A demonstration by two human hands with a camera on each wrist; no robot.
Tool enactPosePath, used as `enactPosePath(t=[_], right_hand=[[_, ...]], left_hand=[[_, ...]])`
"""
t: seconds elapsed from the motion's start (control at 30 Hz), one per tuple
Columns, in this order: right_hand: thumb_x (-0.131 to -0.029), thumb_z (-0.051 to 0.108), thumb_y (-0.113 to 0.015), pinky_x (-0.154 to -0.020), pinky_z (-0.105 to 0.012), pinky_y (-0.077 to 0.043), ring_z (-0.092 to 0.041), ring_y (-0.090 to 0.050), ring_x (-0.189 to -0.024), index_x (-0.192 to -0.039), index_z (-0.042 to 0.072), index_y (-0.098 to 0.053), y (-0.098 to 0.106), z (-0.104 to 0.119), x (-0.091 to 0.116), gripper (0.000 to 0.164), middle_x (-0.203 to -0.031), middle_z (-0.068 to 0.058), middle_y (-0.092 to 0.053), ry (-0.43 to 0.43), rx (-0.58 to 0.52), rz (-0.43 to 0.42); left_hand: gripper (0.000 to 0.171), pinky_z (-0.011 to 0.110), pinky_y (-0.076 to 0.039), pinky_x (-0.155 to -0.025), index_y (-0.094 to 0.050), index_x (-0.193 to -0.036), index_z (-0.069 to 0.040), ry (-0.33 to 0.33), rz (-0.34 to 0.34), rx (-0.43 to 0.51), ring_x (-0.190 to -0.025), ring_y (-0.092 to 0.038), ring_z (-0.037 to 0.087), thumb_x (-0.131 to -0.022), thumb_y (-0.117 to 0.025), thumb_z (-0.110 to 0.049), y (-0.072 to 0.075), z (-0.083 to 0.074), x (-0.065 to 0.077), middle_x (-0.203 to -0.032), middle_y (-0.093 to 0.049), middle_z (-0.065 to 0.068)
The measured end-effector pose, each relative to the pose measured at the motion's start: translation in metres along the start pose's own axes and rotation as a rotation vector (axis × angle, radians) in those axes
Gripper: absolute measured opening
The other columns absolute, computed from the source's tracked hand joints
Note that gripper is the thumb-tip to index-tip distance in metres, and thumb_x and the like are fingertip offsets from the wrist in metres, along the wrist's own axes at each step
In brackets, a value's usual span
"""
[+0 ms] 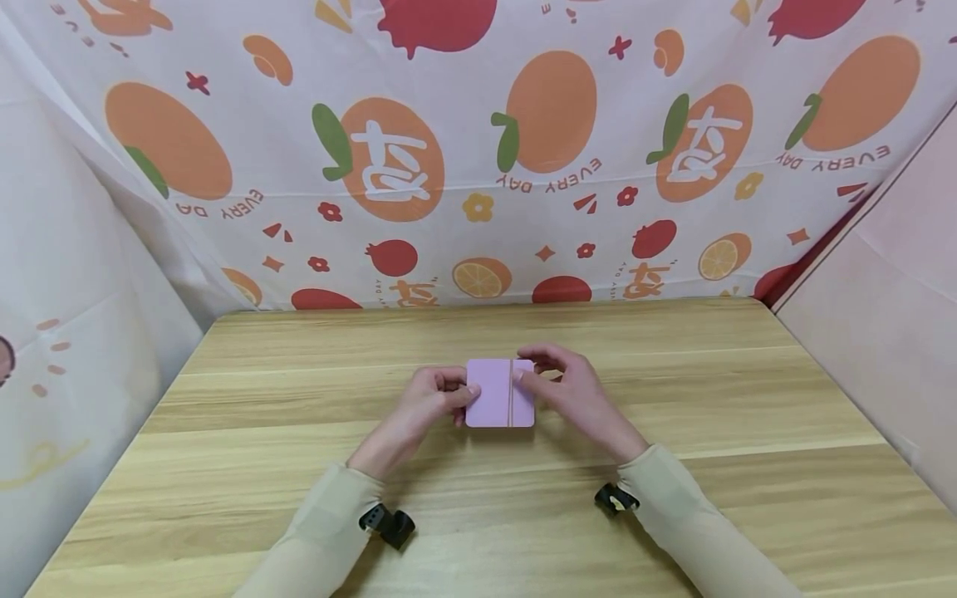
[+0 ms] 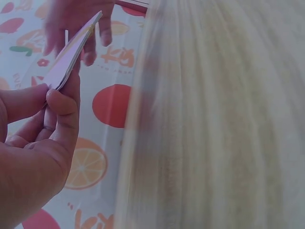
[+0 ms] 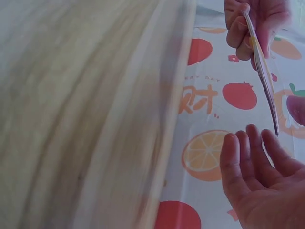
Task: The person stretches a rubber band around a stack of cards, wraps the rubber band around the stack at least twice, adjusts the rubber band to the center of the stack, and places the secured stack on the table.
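Observation:
A small lilac notebook point(image 1: 489, 393) with rounded corners is held up above the wooden table. A thin tan elastic band point(image 1: 511, 407) runs down its cover near the right side. My left hand point(image 1: 429, 399) pinches its left edge, thumb on the cover and curled fingers behind, as the left wrist view shows. At the right edge my right hand point(image 1: 571, 386) has its thumb by the band. In the right wrist view the notebook's edge point(image 3: 262, 67) reaches between the loosely extended fingers point(image 3: 252, 152) and thumb; whether they touch it I cannot tell.
The light wooden table point(image 1: 299, 482) spreads beneath both hands. Behind it hangs a white cloth point(image 1: 463, 199) printed with fruit, with pale cloths at both sides. Each sleeved forearm wears a black strap device, on the left point(image 1: 387, 525) and on the right point(image 1: 616, 499).

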State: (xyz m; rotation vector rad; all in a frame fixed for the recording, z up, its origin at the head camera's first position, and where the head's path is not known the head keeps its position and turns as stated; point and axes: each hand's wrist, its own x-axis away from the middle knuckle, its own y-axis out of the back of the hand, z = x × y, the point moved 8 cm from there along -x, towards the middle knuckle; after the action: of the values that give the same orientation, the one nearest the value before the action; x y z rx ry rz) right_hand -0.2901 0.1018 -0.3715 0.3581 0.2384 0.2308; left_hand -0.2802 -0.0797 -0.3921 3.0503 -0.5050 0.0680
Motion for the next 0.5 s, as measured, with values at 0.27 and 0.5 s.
enactPosePath(t=[0.27, 0.5], right_hand=[[-0.093, 0.019, -0.069, -0.084, -0.043, -0.051, -0.018, -0.058, -0.103, -0.115, 0.013, -0.069, 0.0068, 0.0054, -0.001, 0.023, -0.113, -0.003, -0.066, 0.074, 0.018, -0.036], [-0.091, 0.022, -0.072, -0.083, -0.041, -0.051, -0.014, -0.056, -0.103, -0.106, 0.021, -0.071, 0.0076, 0.0088, 0.0011, 0.015, -0.109, 0.008, -0.064, 0.107, 0.074, -0.045]], left_hand=[[0.012, 0.024, -0.044, -0.055, -0.06, -0.086, 0.01, -0.017, 0.035, -0.017, -0.056, -0.051, 0.015, -0.091, -0.061, -0.001, -0.0051, 0.0016, -0.0004, -0.068, -0.058, 0.006], [0.014, 0.025, -0.044, -0.056, -0.06, -0.085, 0.008, -0.034, 0.077, -0.04, -0.056, -0.051, 0.015, -0.093, -0.06, -0.003, -0.0101, 0.0013, 0.002, -0.068, -0.058, 0.005]])
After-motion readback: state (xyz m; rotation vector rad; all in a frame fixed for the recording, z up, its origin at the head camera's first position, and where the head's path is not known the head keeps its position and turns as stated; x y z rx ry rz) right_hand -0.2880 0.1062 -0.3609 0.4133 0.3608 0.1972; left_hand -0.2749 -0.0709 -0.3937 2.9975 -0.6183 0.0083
